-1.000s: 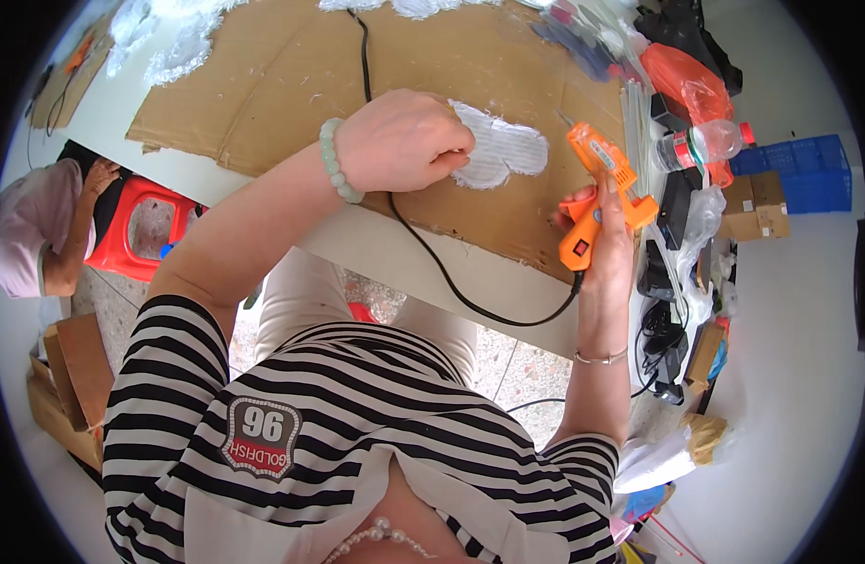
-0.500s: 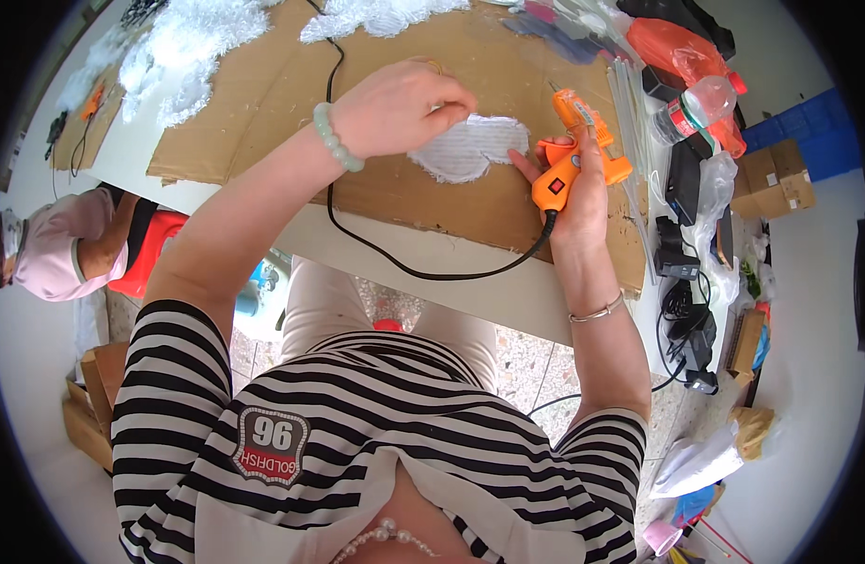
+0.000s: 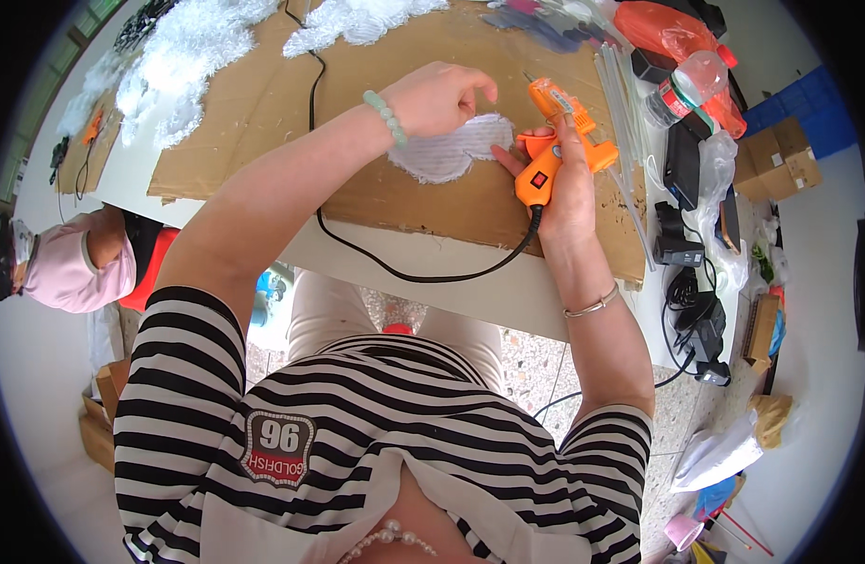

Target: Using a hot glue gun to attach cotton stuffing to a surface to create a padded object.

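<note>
An orange hot glue gun (image 3: 538,180) with a black cord rests in my right hand (image 3: 574,202), its fingers wrapped round the handle. Its nozzle points away from me, up and to the left. My left hand (image 3: 437,101) hovers over the far edge of a white striped fabric piece (image 3: 442,156), thumb and fingers curled together; whatever they pinch, if anything, is hidden. The fabric piece has a rounded, notched outline and lies flat on a brown cardboard sheet (image 3: 263,174). Fingers of my right hand reach its right edge.
White fluffy material (image 3: 183,70) lies at the far left. Clear glue sticks (image 3: 613,103), a plastic bottle (image 3: 693,86), a red-orange bag (image 3: 660,30) and black power adapters (image 3: 679,250) line the right side. Another person (image 3: 80,261) sits at the left. The gun's black cord (image 3: 414,276) loops across the near edge.
My left hand has shifted right, toward the gun's nozzle, with its fingers still curled. The fabric piece and glue gun appear slightly further left, as the whole view has shifted.
</note>
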{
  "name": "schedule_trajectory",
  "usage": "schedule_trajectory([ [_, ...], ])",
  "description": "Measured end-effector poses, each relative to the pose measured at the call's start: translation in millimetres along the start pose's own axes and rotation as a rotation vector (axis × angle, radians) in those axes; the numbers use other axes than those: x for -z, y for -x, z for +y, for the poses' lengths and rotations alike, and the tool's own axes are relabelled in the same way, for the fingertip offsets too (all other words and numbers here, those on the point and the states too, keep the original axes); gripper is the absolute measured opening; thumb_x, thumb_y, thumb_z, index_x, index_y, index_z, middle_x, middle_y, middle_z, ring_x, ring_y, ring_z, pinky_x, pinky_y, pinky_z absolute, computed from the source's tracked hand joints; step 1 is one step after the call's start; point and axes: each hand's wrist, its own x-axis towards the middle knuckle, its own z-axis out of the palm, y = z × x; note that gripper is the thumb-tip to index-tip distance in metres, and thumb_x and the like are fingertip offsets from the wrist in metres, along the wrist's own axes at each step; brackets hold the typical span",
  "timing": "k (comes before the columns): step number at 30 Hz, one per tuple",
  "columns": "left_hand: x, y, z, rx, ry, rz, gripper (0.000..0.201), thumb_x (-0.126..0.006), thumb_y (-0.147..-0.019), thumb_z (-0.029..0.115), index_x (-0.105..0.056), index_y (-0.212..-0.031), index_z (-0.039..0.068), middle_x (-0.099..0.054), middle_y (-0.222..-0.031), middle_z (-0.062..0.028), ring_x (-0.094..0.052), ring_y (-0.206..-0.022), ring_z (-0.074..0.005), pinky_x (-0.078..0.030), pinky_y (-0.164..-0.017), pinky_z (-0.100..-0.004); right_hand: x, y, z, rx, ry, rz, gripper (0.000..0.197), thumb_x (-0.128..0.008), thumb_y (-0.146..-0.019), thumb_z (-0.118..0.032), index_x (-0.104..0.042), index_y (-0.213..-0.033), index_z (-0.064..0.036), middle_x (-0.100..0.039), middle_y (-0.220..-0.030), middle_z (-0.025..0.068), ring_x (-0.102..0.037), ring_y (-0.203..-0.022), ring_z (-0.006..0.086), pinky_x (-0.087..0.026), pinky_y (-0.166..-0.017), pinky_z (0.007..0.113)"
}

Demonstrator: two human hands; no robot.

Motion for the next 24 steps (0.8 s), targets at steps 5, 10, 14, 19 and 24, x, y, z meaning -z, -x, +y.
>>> schedule_trajectory([
  [5, -5, 12, 5, -0.166, -0.081, 0.032, 0.022, -0.056, -0.077, 0.001, -0.058, -0.099, 0.006, -0.062, -0.072, -0.01, -0.059, -0.068, -0.0274, -0.047, -0.063, -0.0361, -1, 1, -1, -0.005, 0.014, -0.009, 0.026, -0.048, -0.095, -0.028, -0.051, -0.088, -0.0036, -0.055, -0.077, 0.0076, -0.057, -0.077, 0.0185, -0.053, -0.082, 0.049],
  [10, -8, 21, 3, -0.277, -0.14, 0.117, 0.024, -0.053, -0.077, 0.0, -0.058, -0.1, 0.006, -0.062, -0.077, -0.0096, -0.058, -0.072, -0.0288, -0.047, -0.065, -0.0364, 0, 1, -1, -0.007, 0.021, -0.008, 0.026, -0.049, -0.094, -0.028, -0.052, -0.089, -0.0034, -0.055, -0.078, 0.0077, -0.057, -0.077, 0.0182, -0.054, -0.082, 0.048],
  [14, 1, 18, 4, -0.091, 0.083, 0.147, 0.03, -0.047, -0.077, -0.003, -0.058, -0.104, 0.005, -0.063, -0.087, -0.0094, -0.059, -0.08, -0.0262, -0.048, -0.069, -0.0357, -2, 3, -1, -0.008, 0.022, 0.004, 0.027, -0.049, -0.094, -0.028, -0.052, -0.087, -0.003, -0.054, -0.078, 0.0079, -0.057, -0.077, 0.0184, -0.054, -0.082, 0.048],
  [19, -20, 9, -3, -0.217, 0.045, 0.147, 0.036, -0.043, -0.075, -0.006, -0.057, -0.106, 0.005, -0.063, -0.091, -0.009, -0.059, -0.085, -0.0222, -0.047, -0.072, -0.0325, 0, 1, 1, 0.001, 0.013, 0.015, 0.027, -0.049, -0.094, -0.028, -0.052, -0.088, -0.0025, -0.054, -0.08, 0.0082, -0.057, -0.078, 0.0185, -0.054, -0.082, 0.048],
  [24, -5, 8, 5, -0.112, 0.289, 0.025, 0.037, -0.041, -0.076, -0.005, -0.056, -0.108, 0.005, -0.063, -0.092, -0.0073, -0.058, -0.085, -0.0173, -0.046, -0.072, -0.031, -4, 5, -1, 0.006, 0.033, 0.006, 0.026, -0.048, -0.094, -0.027, -0.051, -0.088, -0.0021, -0.054, -0.081, 0.0085, -0.057, -0.079, 0.0186, -0.054, -0.082, 0.048],
])
